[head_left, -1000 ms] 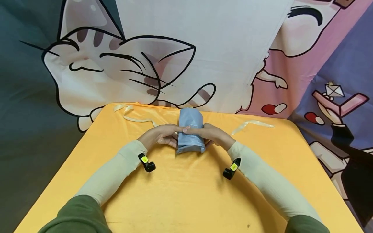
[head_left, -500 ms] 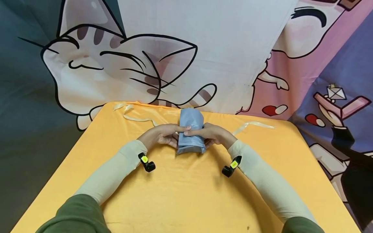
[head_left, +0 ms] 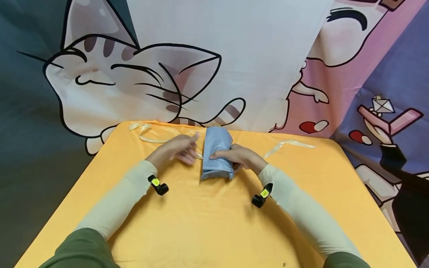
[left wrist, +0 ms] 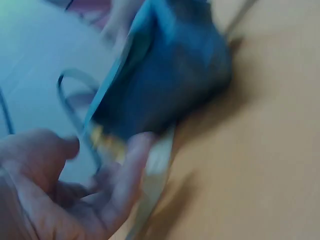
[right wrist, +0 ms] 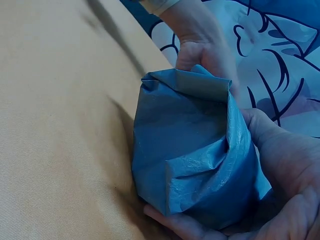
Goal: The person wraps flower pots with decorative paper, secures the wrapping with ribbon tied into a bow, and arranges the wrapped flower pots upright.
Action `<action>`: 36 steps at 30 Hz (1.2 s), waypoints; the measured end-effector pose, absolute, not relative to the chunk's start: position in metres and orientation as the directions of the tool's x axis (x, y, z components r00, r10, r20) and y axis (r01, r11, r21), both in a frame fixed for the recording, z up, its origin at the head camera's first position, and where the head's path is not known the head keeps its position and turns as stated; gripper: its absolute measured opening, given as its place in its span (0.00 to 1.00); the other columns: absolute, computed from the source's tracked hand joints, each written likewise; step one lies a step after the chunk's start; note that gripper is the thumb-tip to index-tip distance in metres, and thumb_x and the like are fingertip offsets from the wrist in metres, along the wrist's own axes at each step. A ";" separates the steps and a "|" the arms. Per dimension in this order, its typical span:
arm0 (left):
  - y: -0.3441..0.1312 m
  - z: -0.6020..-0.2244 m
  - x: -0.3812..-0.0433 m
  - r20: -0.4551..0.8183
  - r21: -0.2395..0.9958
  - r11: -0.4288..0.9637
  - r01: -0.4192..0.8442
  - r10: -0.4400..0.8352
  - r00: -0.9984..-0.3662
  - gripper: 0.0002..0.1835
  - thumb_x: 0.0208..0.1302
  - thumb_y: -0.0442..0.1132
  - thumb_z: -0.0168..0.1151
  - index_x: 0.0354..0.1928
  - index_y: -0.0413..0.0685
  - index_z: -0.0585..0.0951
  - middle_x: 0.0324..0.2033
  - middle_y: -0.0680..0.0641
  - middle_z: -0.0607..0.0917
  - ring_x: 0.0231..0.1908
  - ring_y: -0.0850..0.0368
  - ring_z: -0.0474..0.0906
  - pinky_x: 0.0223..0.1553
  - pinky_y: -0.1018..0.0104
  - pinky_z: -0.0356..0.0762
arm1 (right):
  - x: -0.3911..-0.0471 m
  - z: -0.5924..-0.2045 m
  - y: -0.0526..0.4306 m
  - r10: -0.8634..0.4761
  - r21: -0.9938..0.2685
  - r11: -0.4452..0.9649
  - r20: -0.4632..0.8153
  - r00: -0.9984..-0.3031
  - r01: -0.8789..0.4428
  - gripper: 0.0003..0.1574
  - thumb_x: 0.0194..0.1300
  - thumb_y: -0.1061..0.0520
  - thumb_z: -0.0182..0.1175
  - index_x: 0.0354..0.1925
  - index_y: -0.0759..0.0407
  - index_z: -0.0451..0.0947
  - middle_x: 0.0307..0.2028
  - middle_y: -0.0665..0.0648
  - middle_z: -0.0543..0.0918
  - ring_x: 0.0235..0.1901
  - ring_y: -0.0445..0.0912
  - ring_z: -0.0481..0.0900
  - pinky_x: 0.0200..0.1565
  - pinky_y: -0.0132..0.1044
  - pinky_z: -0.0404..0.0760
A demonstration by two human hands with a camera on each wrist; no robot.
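yellow cloth [head_left: 201,223] | right hand [head_left: 244,155] grips package [head_left: 217,140] | folded end [right wrist: 197,162] clearest: right wrist view

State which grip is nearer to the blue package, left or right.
Right. The right grip holds the blue package from its right side; the left grip is off to its left, with a gap showing in the head view.

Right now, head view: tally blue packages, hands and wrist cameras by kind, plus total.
Blue package: 1
Left hand and right hand: 2
Left wrist camera and right wrist camera: 2
Total: 5
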State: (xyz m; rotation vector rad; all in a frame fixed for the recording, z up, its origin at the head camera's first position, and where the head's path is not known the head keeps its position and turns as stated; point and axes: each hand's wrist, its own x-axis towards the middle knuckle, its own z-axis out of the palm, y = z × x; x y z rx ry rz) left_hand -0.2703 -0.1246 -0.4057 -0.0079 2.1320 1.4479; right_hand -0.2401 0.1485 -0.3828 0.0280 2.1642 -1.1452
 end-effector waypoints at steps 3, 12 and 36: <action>-0.162 -0.404 -0.281 -0.218 0.796 0.591 -0.131 0.078 -0.973 0.27 0.89 0.58 0.56 0.56 0.35 0.77 0.39 0.40 0.85 0.36 0.49 0.83 0.41 0.56 0.88 | -0.239 -0.384 0.150 -0.290 -0.730 0.611 -0.565 -0.772 0.305 0.44 0.62 0.30 0.78 0.57 0.60 0.76 0.41 0.55 0.86 0.33 0.47 0.87 0.35 0.40 0.92; -0.262 -0.422 -0.311 0.055 0.528 0.844 -0.094 -0.144 -0.988 0.21 0.81 0.45 0.64 0.48 0.30 0.74 0.47 0.27 0.79 0.53 0.26 0.69 0.61 0.29 0.62 | -0.237 -0.387 0.147 -0.278 -0.727 0.619 -0.556 -0.783 0.296 0.50 0.60 0.31 0.80 0.62 0.62 0.74 0.47 0.57 0.85 0.36 0.49 0.88 0.36 0.40 0.92; -0.167 -0.367 -0.311 -0.062 0.792 0.607 0.073 0.199 -0.978 0.21 0.90 0.39 0.51 0.69 0.29 0.78 0.54 0.31 0.83 0.31 0.62 0.80 0.31 0.70 0.84 | -0.235 -0.385 0.147 -0.260 -0.724 0.634 -0.530 -0.807 0.271 0.51 0.59 0.29 0.80 0.61 0.62 0.75 0.51 0.59 0.85 0.38 0.50 0.89 0.37 0.40 0.92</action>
